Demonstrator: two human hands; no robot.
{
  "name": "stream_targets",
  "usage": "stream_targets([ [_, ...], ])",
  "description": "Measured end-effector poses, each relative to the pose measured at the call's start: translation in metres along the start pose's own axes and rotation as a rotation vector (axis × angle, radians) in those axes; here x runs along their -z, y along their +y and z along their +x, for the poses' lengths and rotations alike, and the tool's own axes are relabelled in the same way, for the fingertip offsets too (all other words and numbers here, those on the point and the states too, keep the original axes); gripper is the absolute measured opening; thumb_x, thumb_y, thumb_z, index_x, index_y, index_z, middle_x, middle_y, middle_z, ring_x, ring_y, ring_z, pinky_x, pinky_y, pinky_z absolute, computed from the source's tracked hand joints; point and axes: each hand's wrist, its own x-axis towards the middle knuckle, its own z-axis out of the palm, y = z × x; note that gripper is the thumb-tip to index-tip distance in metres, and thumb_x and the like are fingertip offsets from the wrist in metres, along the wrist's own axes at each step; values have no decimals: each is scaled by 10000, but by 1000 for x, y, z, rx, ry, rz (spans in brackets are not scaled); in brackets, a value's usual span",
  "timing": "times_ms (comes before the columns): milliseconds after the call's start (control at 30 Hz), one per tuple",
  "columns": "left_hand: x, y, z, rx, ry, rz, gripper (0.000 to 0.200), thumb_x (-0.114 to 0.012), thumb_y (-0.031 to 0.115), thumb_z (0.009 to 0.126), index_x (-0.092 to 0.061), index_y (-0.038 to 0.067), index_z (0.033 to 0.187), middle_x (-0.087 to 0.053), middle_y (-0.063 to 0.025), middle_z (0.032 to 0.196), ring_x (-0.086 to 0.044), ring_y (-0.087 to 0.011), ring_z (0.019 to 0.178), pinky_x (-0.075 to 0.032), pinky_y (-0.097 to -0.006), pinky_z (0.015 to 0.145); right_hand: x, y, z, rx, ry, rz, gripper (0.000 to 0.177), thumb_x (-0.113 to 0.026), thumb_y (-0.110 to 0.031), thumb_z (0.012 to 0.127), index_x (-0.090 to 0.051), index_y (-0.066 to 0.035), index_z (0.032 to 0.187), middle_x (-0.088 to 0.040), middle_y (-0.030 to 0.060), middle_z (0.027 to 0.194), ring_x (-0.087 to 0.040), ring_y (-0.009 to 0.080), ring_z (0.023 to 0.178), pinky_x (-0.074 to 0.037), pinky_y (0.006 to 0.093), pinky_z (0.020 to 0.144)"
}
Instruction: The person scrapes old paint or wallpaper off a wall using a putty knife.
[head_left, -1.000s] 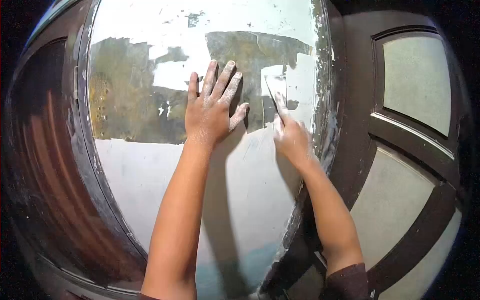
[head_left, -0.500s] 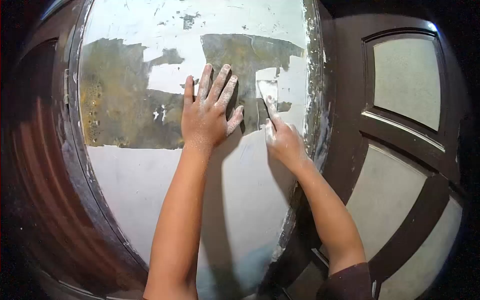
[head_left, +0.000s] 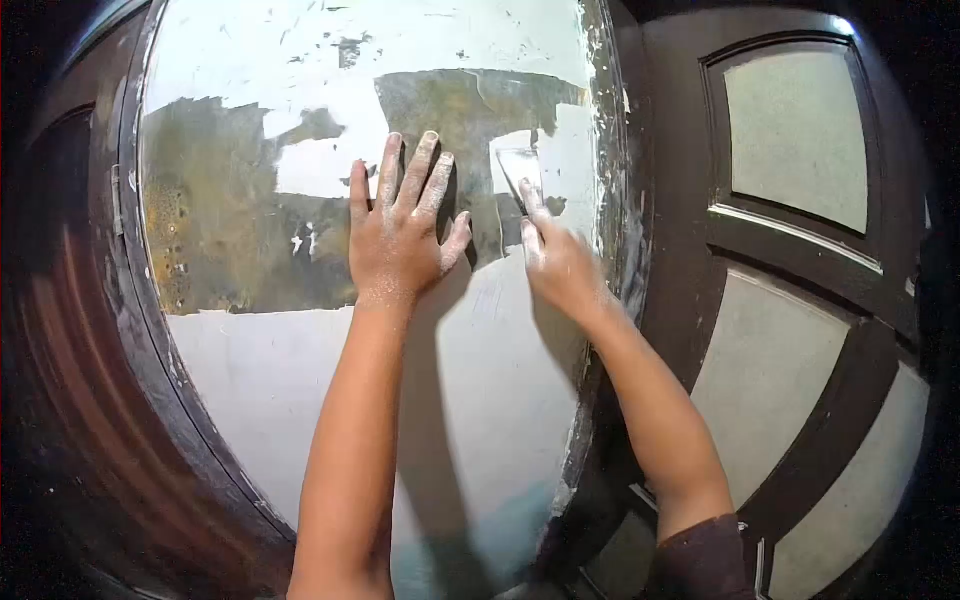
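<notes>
Head view shows an upright panel (head_left: 260,390) being worked on with two bare hands. Across its middle a mottled, dark grey-brown band (head_left: 215,235) is exposed, bordered by a white coating (head_left: 220,50) above and by a smooth pale area below, which is tinged with blue near the bottom. The left hand (head_left: 397,245) is laid open on the band, palm to the panel, with its fingers spread and pointed upward; nothing is held by it, and its fingers are dusted with white. By the right hand (head_left: 560,262), closed around the handle, a flat scraper (head_left: 520,168) is gripped, the index finger being stretched along the tool toward the blade. The blade is pointed up and slightly left and is set over a small white patch near the band's right end; whether its edge is pressed to the panel cannot be told. A larger white patch (head_left: 310,165) is left within the band, just left of the left hand's fingers. The panel's right border (head_left: 606,130) is marked by chipped white flecks. Beyond it a dark brown door (head_left: 680,170) is seen, fitted with pale insets (head_left: 795,130). The right upper arm is covered by a dark sleeve (head_left: 700,560).
</notes>
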Motion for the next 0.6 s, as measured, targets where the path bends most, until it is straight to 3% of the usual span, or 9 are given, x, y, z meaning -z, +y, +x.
stream_targets([
  [167, -3, -2, -1, -7, 12, 8, 642, -680, 512, 914, -598, 251, 1495, -409, 36, 1688, -311, -259, 1586, -164, -552, 1294, -13, 1, -3, 22, 6, 10, 561, -484, -265, 1047, -421, -205, 1601, -716, 301, 925, -679, 525, 899, -533, 621, 855],
  [300, -1, -1, 0, -8, 34, 6, 650, -698, 496, 899, -597, 249, 1492, -421, 36, 1681, -319, -258, 1583, -159, -546, 1294, -11, -7, -25, -22, -34, -25, 550, -481, -289, 1049, -449, -216, 1593, -720, 296, 917, -691, 515, 896, -542, 608, 861],
  [400, 1, 1, 1, -4, 22, 7, 649, -715, 483, 888, -604, 243, 1480, -429, 26, 1676, -329, -263, 1578, -164, -548, 1290, -7, 1, 15, 59, 52, 53, 547, -479, -303, 1053, -448, -222, 1593, -722, 292, 923, -692, 510, 901, -540, 612, 861],
  [433, 1, 1, 1, -2, 23, 9, 652, -716, 482, 887, -601, 246, 1483, -430, 29, 1675, -330, -263, 1577, -163, -548, 1291, -3, 1, 23, 35, -1, -21, 503, -477, -309, 1057, -500, -209, 1550, -727, 285, 927, -695, 506, 908, -542, 610, 856],
  [467, 0, 1, 1, 0, 25, 11, 654, -717, 481, 886, -599, 249, 1486, -431, 32, 1674, -330, -263, 1577, -162, -547, 1292, -11, 11, 21, 141, 96, 28, 442, -478, -315, 1059, -580, -167, 1463, -729, 282, 919, -697, 510, 895, -548, 604, 842],
  [533, -1, 0, 0, 6, 12, 23, 658, -712, 484, 890, -593, 253, 1494, -432, 33, 1673, -333, -264, 1575, -164, -544, 1293, -4, -3, -2, -8, -48, 44, 448, -476, -319, 1060, -574, -171, 1471, -728, 290, 948, -692, 513, 931, -541, 610, 863],
  [567, -2, 0, -1, -1, 19, 35, 656, -708, 487, 892, -594, 255, 1494, -432, 32, 1674, -335, -264, 1574, -165, -541, 1293, -18, 8, -14, -3, -55, -20, 610, -499, -283, 1060, -339, -277, 1649, -713, 305, 913, -670, 535, 903, -518, 617, 852],
  [600, -1, 1, -1, -8, 28, 46, 654, -705, 490, 894, -595, 256, 1494, -431, 32, 1674, -337, -264, 1573, -166, -537, 1294, -13, 5, -31, 35, -37, 20, 620, -492, -263, 1063, -317, -288, 1658, -715, 294, 878, -677, 533, 888, -516, 622, 845],
])
